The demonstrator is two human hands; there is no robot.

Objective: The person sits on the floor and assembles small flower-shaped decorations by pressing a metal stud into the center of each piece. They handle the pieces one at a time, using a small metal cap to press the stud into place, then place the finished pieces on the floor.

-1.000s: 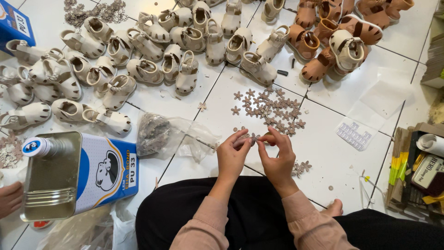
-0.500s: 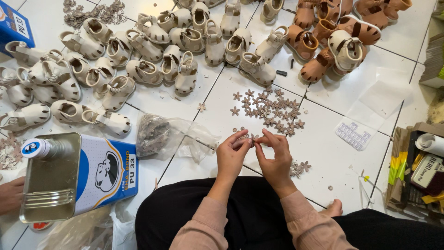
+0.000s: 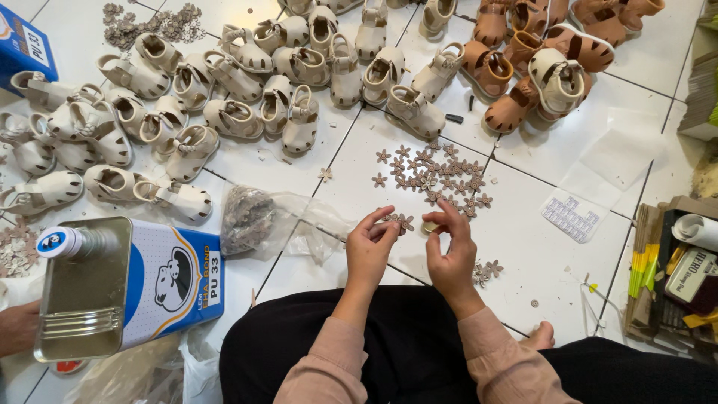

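While the left hand [image 3: 368, 251] pinches a small brown flower-shaped piece [image 3: 404, 221] between thumb and fingertips, the right hand [image 3: 450, 254] curls its fingers beside it, and whether they grip anything I cannot tell. Both hover over the white tiled floor [image 3: 523, 247], just near-side of the scattered pile of brown flower pieces [image 3: 434, 176]. Beyond that pile lie cream baby sandals [image 3: 299, 71]; left of it sits a clear plastic bag [image 3: 258, 221] and a blue glue can [image 3: 127, 284].

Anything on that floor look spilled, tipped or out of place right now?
The blue and silver glue can lies on its side by the clear bag. One brown flower piece lies apart from the flower pile. Both hands, left hand and right hand, pinch small flower pieces.
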